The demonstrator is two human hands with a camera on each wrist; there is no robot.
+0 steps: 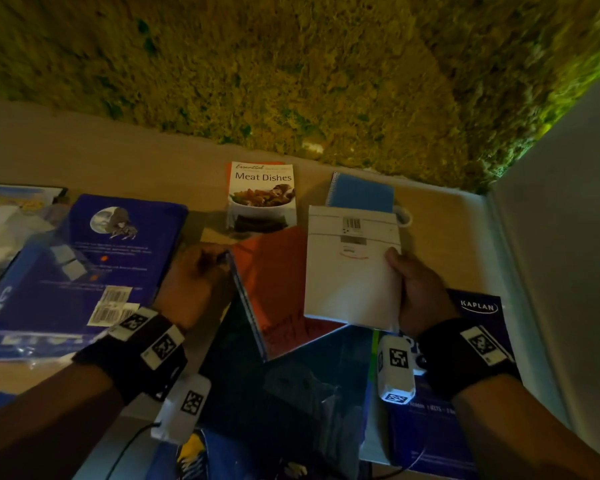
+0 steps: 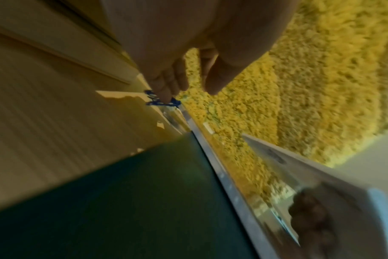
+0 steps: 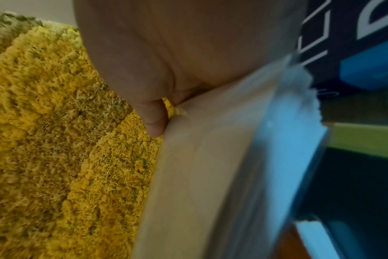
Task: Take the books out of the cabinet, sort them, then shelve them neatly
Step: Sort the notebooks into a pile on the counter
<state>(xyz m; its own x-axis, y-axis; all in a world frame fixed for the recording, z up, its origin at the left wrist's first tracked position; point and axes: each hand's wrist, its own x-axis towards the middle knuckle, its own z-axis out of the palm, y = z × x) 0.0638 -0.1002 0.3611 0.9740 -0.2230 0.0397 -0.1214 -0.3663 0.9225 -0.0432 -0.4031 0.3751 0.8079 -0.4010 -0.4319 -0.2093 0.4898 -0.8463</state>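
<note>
gripping white book [image 1: 352, 271] – right hand [image 1: 420, 292]; left hand [image 1: 196, 275] pinches orange notebook [image 1: 278, 289] (spiral edge); seven other books flat.

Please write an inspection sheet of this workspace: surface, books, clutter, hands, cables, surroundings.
Surface: beige table, mostly covered with books.
Job's things: Meat Dishes book, blue notebook, large blue book, Kaplan book lie flat.
Clutter: nothing seen.
Hands: left hand holds the red notebook by its edge; right hand grips the white book.
Cables: thin cable from the left wrist camera.
Surroundings: mossy yellow-green wall.
</note>
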